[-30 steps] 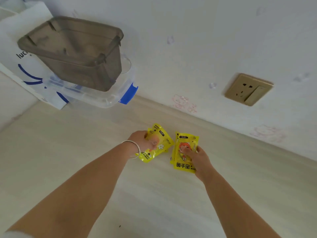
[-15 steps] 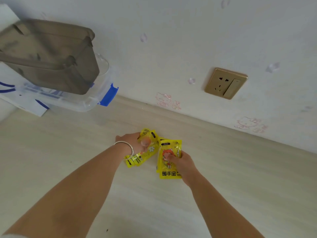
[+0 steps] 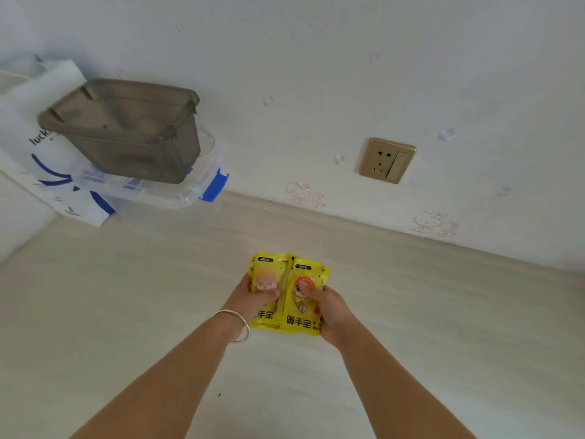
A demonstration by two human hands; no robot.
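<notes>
Care matters: left hand (image 3: 250,300) pinches the left packet (image 3: 268,268), right hand (image 3: 334,312) pinches the right packet (image 3: 311,271); keep inside edges touching.

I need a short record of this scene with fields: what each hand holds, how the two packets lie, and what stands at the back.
left hand: holds the left hand-warmer packet, thumb on its front
right hand: holds the right hand-warmer packet, thumb on its front
packets: yellow, side by side, inner edges meeting
wrist: silver bangle on the left arm
back left: brown plastic box on a clear storage box, white paper bag behind
wall: gold socket
</notes>
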